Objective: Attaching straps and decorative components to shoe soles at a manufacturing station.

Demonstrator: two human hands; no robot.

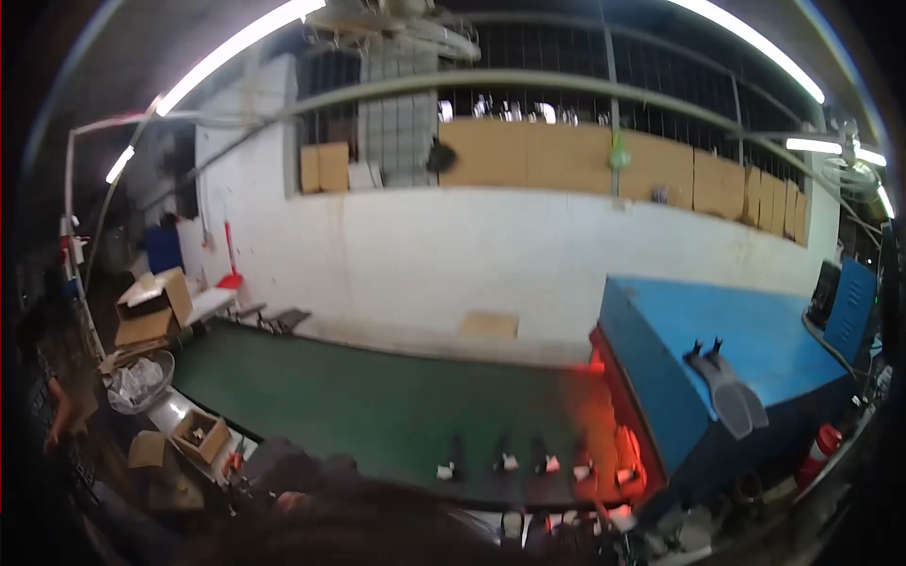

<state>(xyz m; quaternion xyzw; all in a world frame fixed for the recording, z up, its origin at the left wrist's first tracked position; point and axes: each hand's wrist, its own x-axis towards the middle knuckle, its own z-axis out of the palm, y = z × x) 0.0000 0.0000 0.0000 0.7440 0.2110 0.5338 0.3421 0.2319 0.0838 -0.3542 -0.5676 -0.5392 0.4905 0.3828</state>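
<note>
Neither of my hands can be made out. A dark, blurred shape point(377, 514) fills the lower edge, and a small skin-toned patch point(291, 502) shows beside it; whose it is, I cannot tell. Ahead runs a long green conveyor belt point(359, 387). Along its near right edge stand several small dark pieces with white parts point(508, 461), spaced in a row. The rightmost ones sit in red-orange light at the mouth of a blue boxy machine point(727, 321). More dark and pale pieces point(512, 525) lie below the belt's near edge, too blurred to name.
On the machine's top rests a pair of grey, fin-shaped pieces point(731, 391). Left of the belt are an open carton point(156, 307), a basin of clear plastic point(142, 382) and a small box of parts point(200, 434). Another person point(61, 406) is at the far left. A white wall point(453, 255) stands behind.
</note>
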